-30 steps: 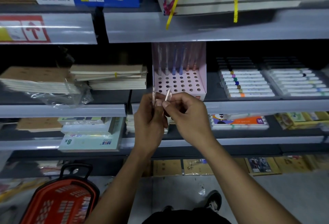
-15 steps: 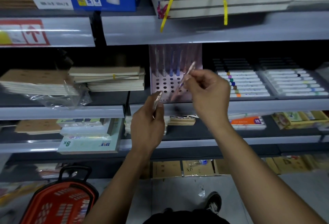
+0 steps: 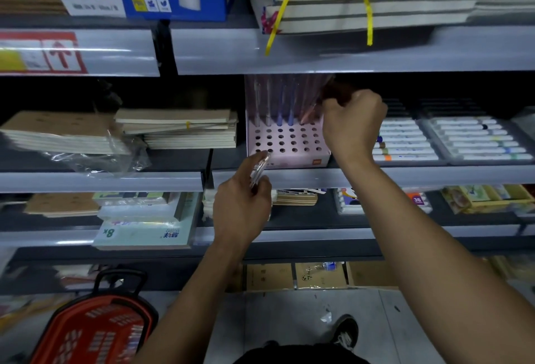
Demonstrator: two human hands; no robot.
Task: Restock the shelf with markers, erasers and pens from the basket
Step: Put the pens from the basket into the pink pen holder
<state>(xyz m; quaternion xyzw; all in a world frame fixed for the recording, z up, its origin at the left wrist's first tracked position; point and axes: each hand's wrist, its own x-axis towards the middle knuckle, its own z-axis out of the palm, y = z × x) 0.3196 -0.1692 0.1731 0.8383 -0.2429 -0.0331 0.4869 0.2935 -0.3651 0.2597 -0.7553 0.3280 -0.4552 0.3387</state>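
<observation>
A pink pen display rack [image 3: 286,143] with rows of round holes stands on the middle shelf; several pens stand upright in its back row. My right hand [image 3: 351,120] pinches a pinkish pen [image 3: 308,113] whose tip is at a back-row hole on the rack's right side. My left hand [image 3: 241,204] is lower, in front of the shelf edge, and grips a small bunch of clear pens [image 3: 259,171]. The red basket [image 3: 92,332] sits on the floor at the lower left.
Marker sets in clear cases [image 3: 451,140] lie right of the rack. Stacks of notebooks [image 3: 176,129] lie to its left. The upper shelf lip [image 3: 318,51] hangs just above the rack. More stationery fills the lower shelf. My shoe [image 3: 346,332] is on the floor.
My right hand has carried one pen up from the bunch in my left hand and lowered its tip to the rack's back row. My left hand stayed low, holding the other pens.
</observation>
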